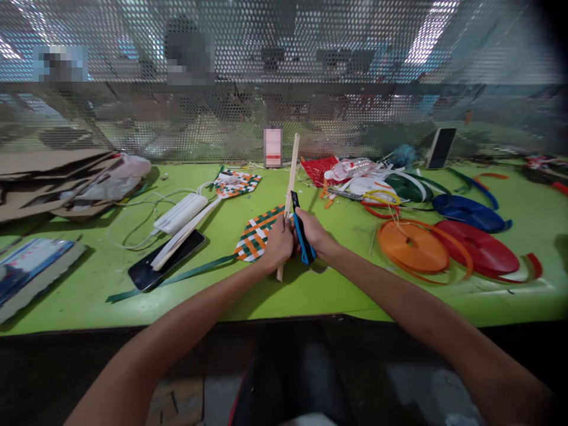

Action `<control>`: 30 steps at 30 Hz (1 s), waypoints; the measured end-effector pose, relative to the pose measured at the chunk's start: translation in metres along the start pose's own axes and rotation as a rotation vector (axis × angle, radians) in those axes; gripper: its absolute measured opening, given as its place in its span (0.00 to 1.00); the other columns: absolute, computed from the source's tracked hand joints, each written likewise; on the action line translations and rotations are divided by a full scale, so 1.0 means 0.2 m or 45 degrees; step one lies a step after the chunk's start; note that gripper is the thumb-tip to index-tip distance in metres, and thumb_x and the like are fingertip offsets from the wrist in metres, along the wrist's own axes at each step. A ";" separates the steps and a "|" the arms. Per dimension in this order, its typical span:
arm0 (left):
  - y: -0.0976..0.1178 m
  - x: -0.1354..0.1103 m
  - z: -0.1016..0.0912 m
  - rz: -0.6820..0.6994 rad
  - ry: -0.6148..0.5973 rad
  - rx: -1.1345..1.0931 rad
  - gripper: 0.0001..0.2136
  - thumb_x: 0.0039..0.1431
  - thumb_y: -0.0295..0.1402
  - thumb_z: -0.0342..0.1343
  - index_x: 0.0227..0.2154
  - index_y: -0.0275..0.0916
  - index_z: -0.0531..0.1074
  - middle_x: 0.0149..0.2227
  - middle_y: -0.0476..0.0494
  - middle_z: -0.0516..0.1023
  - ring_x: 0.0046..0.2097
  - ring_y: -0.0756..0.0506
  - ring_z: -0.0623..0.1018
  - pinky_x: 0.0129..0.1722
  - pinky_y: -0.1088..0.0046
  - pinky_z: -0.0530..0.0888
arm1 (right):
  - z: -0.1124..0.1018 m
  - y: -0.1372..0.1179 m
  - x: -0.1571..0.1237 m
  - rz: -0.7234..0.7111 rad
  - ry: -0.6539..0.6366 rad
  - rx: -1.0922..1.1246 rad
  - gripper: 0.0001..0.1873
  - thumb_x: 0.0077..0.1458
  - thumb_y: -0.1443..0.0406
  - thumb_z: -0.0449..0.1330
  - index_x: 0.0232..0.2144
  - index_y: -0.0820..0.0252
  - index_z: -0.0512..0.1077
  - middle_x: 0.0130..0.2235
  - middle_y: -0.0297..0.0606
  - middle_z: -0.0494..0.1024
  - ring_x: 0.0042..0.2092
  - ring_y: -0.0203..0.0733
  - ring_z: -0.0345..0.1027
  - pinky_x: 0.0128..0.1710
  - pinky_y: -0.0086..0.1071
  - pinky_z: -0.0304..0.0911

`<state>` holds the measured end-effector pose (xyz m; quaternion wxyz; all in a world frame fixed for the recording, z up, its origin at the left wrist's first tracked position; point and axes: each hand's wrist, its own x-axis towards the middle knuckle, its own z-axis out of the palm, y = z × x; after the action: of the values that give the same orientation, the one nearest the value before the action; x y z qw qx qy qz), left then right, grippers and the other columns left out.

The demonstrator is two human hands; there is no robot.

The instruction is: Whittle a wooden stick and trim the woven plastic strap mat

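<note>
Near the middle of the table, my left hand (280, 241) is closed around a pale, flat wooden strip (293, 165), which stands out above and below my fingers. My right hand (314, 232) grips a blue and black utility knife (303, 236) right beside the strip; its blade cannot be made out. Both hands are close together, and the fingertips between them are partly hidden. A woven piece of orange, green and white strips (254, 238) lies by my left hand, partly covered by it. From its lower corner a dark green strap (195, 267) runs left.
Rolls of orange (415, 248), red (479, 245) and blue strapping (468, 213) lie right. A black phone (166, 260), white power strip (181, 212) and second woven piece (239, 182) are left. Cardboard (39, 177) is at far left; a perforated metal screen (239, 112) stands behind.
</note>
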<state>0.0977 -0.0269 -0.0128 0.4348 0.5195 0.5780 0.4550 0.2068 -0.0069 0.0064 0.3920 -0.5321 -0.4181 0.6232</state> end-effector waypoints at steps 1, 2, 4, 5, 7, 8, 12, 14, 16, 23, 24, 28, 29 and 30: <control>0.00 0.00 0.00 -0.001 0.002 -0.001 0.14 0.75 0.42 0.43 0.33 0.43 0.61 0.25 0.50 0.68 0.25 0.48 0.70 0.27 0.72 0.67 | 0.00 0.00 0.00 -0.012 -0.002 -0.024 0.25 0.69 0.48 0.50 0.26 0.55 0.68 0.16 0.32 0.68 0.14 0.40 0.62 0.12 0.32 0.62; -0.01 0.00 0.00 0.000 0.004 -0.001 0.13 0.75 0.42 0.43 0.33 0.43 0.60 0.26 0.50 0.68 0.25 0.48 0.70 0.27 0.72 0.67 | 0.00 0.01 0.00 -0.019 -0.001 -0.043 0.24 0.69 0.48 0.50 0.26 0.55 0.68 0.16 0.32 0.69 0.14 0.41 0.63 0.12 0.33 0.63; 0.00 0.00 0.00 -0.005 0.008 0.002 0.13 0.76 0.40 0.42 0.33 0.43 0.60 0.26 0.50 0.68 0.25 0.48 0.71 0.26 0.72 0.67 | 0.00 0.01 0.00 -0.022 0.004 -0.068 0.25 0.68 0.48 0.51 0.26 0.55 0.68 0.16 0.33 0.69 0.15 0.42 0.64 0.12 0.33 0.64; 0.00 0.00 0.00 -0.009 0.009 0.005 0.13 0.76 0.39 0.41 0.33 0.43 0.60 0.25 0.50 0.68 0.25 0.48 0.70 0.26 0.73 0.67 | 0.00 0.01 -0.01 -0.022 0.010 -0.077 0.25 0.68 0.48 0.51 0.25 0.55 0.68 0.16 0.33 0.69 0.15 0.42 0.64 0.12 0.33 0.64; 0.01 0.00 0.00 -0.024 0.006 0.011 0.13 0.76 0.39 0.41 0.33 0.43 0.59 0.25 0.51 0.67 0.24 0.49 0.69 0.25 0.73 0.66 | 0.01 0.00 -0.02 -0.033 0.022 -0.096 0.25 0.69 0.49 0.50 0.25 0.55 0.68 0.16 0.33 0.69 0.14 0.42 0.64 0.12 0.33 0.63; 0.02 -0.01 -0.01 -0.028 0.000 0.013 0.13 0.76 0.39 0.41 0.33 0.43 0.59 0.24 0.52 0.67 0.23 0.49 0.69 0.25 0.73 0.66 | 0.01 -0.01 -0.03 -0.046 0.029 -0.107 0.25 0.69 0.49 0.50 0.24 0.55 0.68 0.15 0.34 0.69 0.14 0.41 0.64 0.12 0.33 0.63; 0.03 -0.02 -0.01 -0.015 0.014 0.049 0.13 0.76 0.39 0.42 0.33 0.42 0.60 0.24 0.52 0.66 0.22 0.50 0.68 0.25 0.73 0.65 | 0.01 -0.01 -0.03 -0.091 0.059 -0.131 0.26 0.70 0.50 0.50 0.23 0.55 0.67 0.15 0.35 0.69 0.15 0.41 0.64 0.13 0.33 0.63; 0.03 -0.02 -0.01 -0.019 0.021 0.060 0.13 0.76 0.38 0.42 0.32 0.42 0.60 0.24 0.52 0.66 0.22 0.50 0.68 0.25 0.73 0.65 | 0.01 -0.01 -0.03 -0.085 0.055 -0.128 0.26 0.70 0.50 0.50 0.23 0.55 0.67 0.15 0.35 0.69 0.15 0.41 0.64 0.13 0.33 0.64; 0.02 -0.01 0.00 -0.040 0.001 0.018 0.13 0.76 0.39 0.41 0.33 0.42 0.59 0.24 0.52 0.66 0.21 0.51 0.68 0.24 0.74 0.65 | 0.01 -0.01 -0.02 -0.068 0.042 -0.108 0.25 0.70 0.50 0.50 0.24 0.55 0.67 0.15 0.34 0.69 0.14 0.41 0.64 0.13 0.33 0.64; -0.01 0.00 0.00 -0.072 -0.032 -0.092 0.13 0.76 0.44 0.41 0.35 0.44 0.59 0.22 0.54 0.65 0.19 0.50 0.68 0.22 0.73 0.65 | 0.01 0.00 -0.02 -0.094 0.051 -0.152 0.25 0.69 0.50 0.50 0.24 0.55 0.68 0.15 0.35 0.69 0.15 0.42 0.64 0.13 0.33 0.63; -0.01 0.00 0.00 -0.068 -0.024 -0.073 0.13 0.76 0.43 0.41 0.35 0.43 0.59 0.22 0.54 0.65 0.20 0.50 0.68 0.22 0.73 0.65 | 0.01 0.00 -0.02 -0.104 0.059 -0.154 0.25 0.69 0.50 0.51 0.23 0.55 0.68 0.15 0.36 0.70 0.15 0.42 0.64 0.13 0.33 0.63; -0.01 0.01 0.00 -0.029 0.019 0.023 0.13 0.76 0.41 0.42 0.34 0.43 0.60 0.24 0.52 0.67 0.22 0.50 0.69 0.24 0.73 0.65 | 0.01 0.01 -0.02 -0.122 0.076 -0.150 0.27 0.68 0.48 0.51 0.22 0.54 0.67 0.16 0.36 0.70 0.15 0.42 0.65 0.14 0.34 0.64; -0.01 0.01 0.00 -0.025 0.015 0.022 0.13 0.76 0.41 0.42 0.34 0.43 0.60 0.24 0.52 0.67 0.22 0.50 0.69 0.24 0.73 0.65 | 0.01 0.01 -0.02 -0.119 0.077 -0.152 0.27 0.68 0.48 0.51 0.22 0.54 0.67 0.16 0.37 0.70 0.15 0.42 0.65 0.14 0.34 0.64; -0.01 0.01 0.00 -0.026 0.002 0.007 0.13 0.76 0.41 0.42 0.34 0.43 0.60 0.23 0.52 0.67 0.21 0.50 0.68 0.24 0.73 0.65 | 0.01 0.01 -0.02 -0.111 0.077 -0.152 0.27 0.68 0.48 0.51 0.22 0.54 0.67 0.16 0.36 0.70 0.15 0.42 0.65 0.14 0.34 0.64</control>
<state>0.0978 -0.0253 -0.0157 0.4377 0.5144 0.5847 0.4494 0.2055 -0.0117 0.0055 0.3987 -0.5545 -0.4653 0.5631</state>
